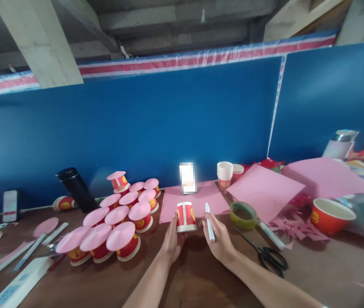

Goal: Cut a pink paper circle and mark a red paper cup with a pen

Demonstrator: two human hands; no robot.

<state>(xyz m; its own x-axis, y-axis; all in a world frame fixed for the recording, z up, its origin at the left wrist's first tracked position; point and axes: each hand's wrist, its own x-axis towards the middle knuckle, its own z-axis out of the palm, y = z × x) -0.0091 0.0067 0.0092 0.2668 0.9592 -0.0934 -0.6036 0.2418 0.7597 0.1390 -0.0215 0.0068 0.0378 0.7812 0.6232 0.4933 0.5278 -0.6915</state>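
Observation:
A red and white paper cup (186, 217) stands upside down on a pink paper sheet (193, 200) near the table's middle. My left hand (173, 240) rests against the cup's left side, fingers curled round it. My right hand (219, 239) is just right of the cup and closed on a white pen (209, 221) that points away from me. To the left stand several upturned red cups capped with pink paper discs (117, 220).
A tape roll (243, 214) and black scissors (268, 253) lie right of my right hand. Large pink sheets (265, 191), stacked cups (225, 174) and a red bowl (330, 215) sit further right. A black flask (77, 189) and rulers lie left. A blue partition stands behind.

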